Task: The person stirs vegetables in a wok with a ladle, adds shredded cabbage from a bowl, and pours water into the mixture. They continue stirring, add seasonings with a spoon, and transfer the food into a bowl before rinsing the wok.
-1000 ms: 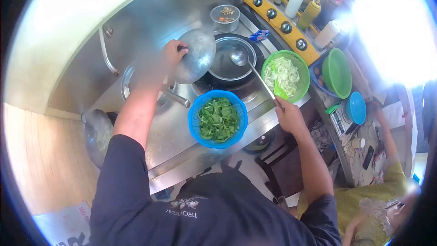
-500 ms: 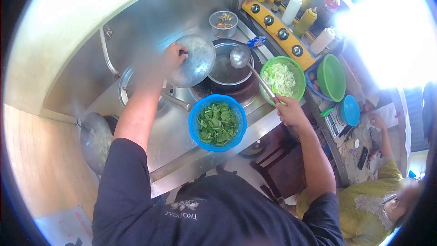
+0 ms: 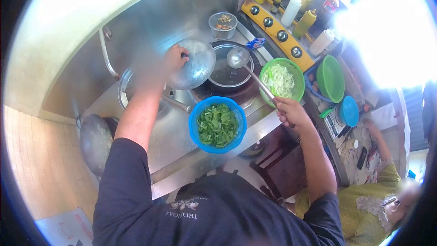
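Observation:
My left hand (image 3: 176, 58) grips the knob of a round metal lid (image 3: 196, 66), held tilted at the left of a dark pot (image 3: 230, 74). In my right hand (image 3: 291, 112) is the handle of a metal ladle (image 3: 238, 57), whose bowl hangs over the pot's right side. Beneath the ladle's handle sits a green basin of shredded pale vegetable (image 3: 279, 81). Chopped green leaves (image 3: 217, 125) fill a blue basket (image 3: 195, 140) on the counter's front part. Behind the pot stands a clear tub (image 3: 223, 31) with small brown and orange pieces in it.
A wok (image 3: 94, 145) stands at the left end. A yellow-fronted stove (image 3: 276, 31) carries squeeze bottles (image 3: 291, 11) at the back right. On the side table are a green bowl (image 3: 331, 78), a blue bowl (image 3: 349, 110) and a scale (image 3: 334, 125). Another person's arm (image 3: 378, 137) reaches there.
The ladle's bowl has shifted slightly left over the pot, still in my right hand. My left hand and the lid stay nearly in place. The other person's arm has moved a little.

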Available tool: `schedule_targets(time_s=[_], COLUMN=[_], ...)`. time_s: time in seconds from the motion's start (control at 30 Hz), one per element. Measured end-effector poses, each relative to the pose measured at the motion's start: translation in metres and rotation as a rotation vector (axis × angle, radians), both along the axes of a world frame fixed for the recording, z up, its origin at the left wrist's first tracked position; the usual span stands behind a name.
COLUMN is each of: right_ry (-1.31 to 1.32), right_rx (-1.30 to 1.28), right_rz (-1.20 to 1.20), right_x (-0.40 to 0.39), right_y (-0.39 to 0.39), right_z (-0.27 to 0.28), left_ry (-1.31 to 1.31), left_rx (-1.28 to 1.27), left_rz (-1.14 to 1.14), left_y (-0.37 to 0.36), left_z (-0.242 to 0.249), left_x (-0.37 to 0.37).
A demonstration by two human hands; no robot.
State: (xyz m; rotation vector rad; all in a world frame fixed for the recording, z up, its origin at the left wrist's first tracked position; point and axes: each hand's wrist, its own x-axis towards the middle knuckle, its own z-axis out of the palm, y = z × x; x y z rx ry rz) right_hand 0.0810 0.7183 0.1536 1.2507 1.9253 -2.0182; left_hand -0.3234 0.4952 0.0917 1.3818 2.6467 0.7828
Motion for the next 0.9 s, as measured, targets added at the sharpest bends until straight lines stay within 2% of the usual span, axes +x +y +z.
schedule_targets(time_s=[0.03, 0.17, 0.37, 0.43, 0.47, 0.53, 0.57, 0.63, 0.67, 0.73, 0.8, 0.9], right_ry=[0.027, 0.009, -0.044, -0.107, -0.106, -0.061, -0.059, -0.143, -0.142, -0.092, -0.055, 0.005], right_rx=[-0.120, -0.131, 0.044, 0.258, 0.257, 0.714, 0.715, 0.391, 0.391, 0.160, 0.084, -0.043], right_rz=[-0.039, -0.020, 0.072, 0.224, 0.226, 0.387, 0.392, 0.270, 0.273, 0.145, 0.100, 0.039], right_x=[0.002, 0.007, -0.010, -0.016, -0.018, -0.024, -0.023, -0.026, -0.025, -0.021, -0.016, -0.007], right_y=[0.002, 0.008, 0.007, 0.004, 0.006, 0.004, 0.007, 0.001, 0.002, 0.005, 0.005, 0.013], right_z=[0.008, 0.027, 0.011, -0.003, -0.018, -0.035, -0.040, -0.018, -0.016, -0.012, 0.003, 0.027], left_ry=[0.002, -0.001, 0.034, 0.048, 0.052, 0.055, 0.059, 0.062, 0.052, 0.041, 0.046, 0.039], left_rx=[0.005, -0.053, -0.082, -0.092, -0.076, -0.061, -0.063, -0.065, -0.057, -0.045, -0.116, -0.094], left_rz=[-0.002, 0.002, 0.013, 0.015, 0.011, 0.012, 0.006, 0.005, 0.006, 0.005, 0.028, 0.018], left_y=[0.001, 0.011, 0.008, 0.005, 0.004, 0.002, 0.002, 0.000, 0.000, 0.001, 0.003, 0.009], left_z=[-0.002, -0.011, -0.016, -0.015, -0.013, -0.010, -0.008, -0.006, -0.005, -0.006, -0.009, -0.012], left_x=[0.001, -0.001, -0.002, -0.002, -0.001, 0.000, 0.001, 0.002, 0.002, 0.002, 0.002, 0.005])
